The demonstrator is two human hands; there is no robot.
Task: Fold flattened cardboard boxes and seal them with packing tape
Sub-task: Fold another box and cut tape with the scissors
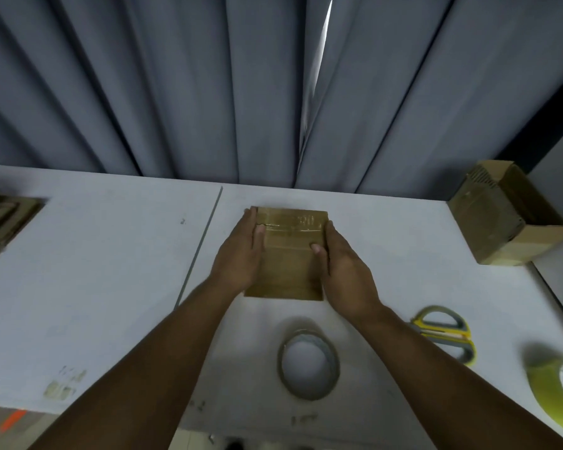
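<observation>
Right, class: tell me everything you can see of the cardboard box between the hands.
The cardboard box is small, brown and folded shut, with clear tape across its top. It sits flat on the white table, beyond a roll of tape. The left hand and right hand press its sides, thumbs on top.

The white counter (pixel 111 271) has a thin seam (pixel 202 245) running from its far edge toward the near left. A small taped cardboard box (pixel 290 264) lies near the middle, with a roll of clear packing tape (pixel 309 393) flat on the counter just in front of it, and yellow-and-grey scissors (pixel 442 334) to the right of that roll. A yellow-green tape roll (pixel 550 394) sits at the near right edge, an open cardboard carton (pixel 494 228) in the far right corner, a stack of flattened cardboard (pixel 4 222) at the far left, and some tape scraps (pixel 62 384) stuck down near the front left.
</observation>
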